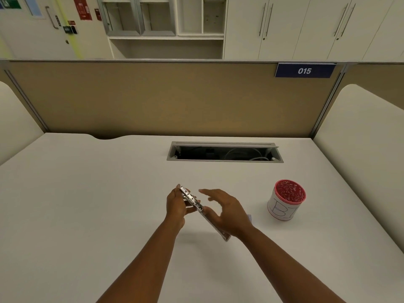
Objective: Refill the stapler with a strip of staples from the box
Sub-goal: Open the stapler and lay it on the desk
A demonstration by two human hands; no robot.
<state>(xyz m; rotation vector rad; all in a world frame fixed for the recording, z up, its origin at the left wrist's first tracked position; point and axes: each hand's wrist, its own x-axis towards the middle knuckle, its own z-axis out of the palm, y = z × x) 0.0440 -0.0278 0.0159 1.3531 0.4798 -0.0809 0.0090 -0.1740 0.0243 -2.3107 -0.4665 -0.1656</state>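
Observation:
A silver metal stapler [192, 199], swung open into a long strip, is held above the white desk [98, 193]. My left hand [176, 206] grips its upper end, with the fingers wrapped round the far part. My right hand [228, 212] hovers over the lower half with its fingers spread; its thumb lies along the metal. The stapler's lower end sticks out below my right wrist. A small pale corner [250, 218], perhaps the staple box, peeks out behind my right hand; the rest of it is hidden. No staple strip is visible.
A white cup with a red patterned rim [284, 204] stands to the right of my hands. An open cable slot [225, 153] is sunk into the desk further back. A tan partition [175, 99] closes off the far edge, and pale side panels flank the desk.

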